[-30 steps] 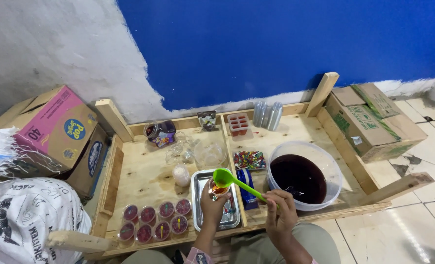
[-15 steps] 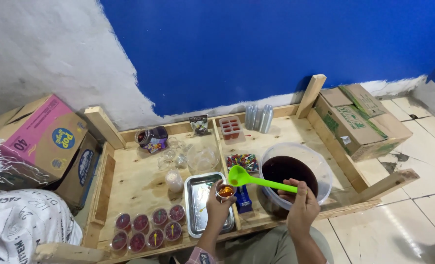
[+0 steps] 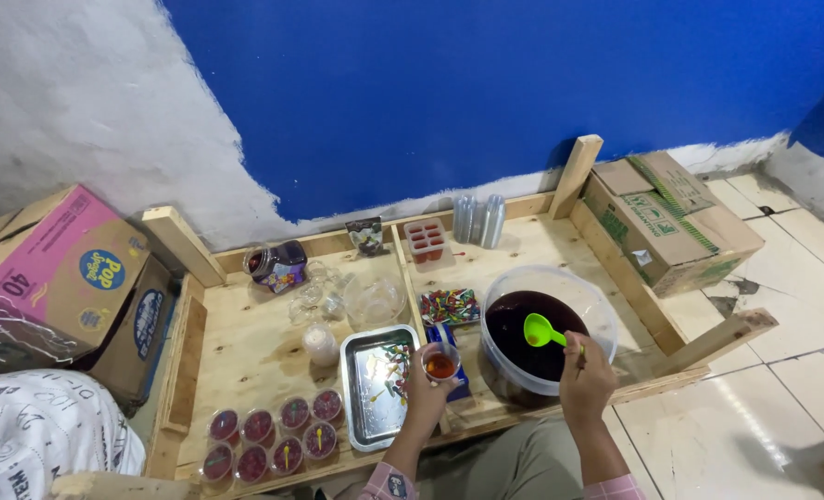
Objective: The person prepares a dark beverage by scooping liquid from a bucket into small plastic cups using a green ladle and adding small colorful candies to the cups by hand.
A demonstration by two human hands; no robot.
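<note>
Nearest, seven small lidded cups of dark red jelly sit in two rows at the board's front edge. The left hand has its fingers wrapped around a small clear cup partly filled with reddish liquid, held just beside a metal tray. The right hand pinches the handle of a green ladle over a big clear tub of dark liquid. Farther back lie a tray of coloured little spoons, a dark jar, and stacked empty cups.
</note>
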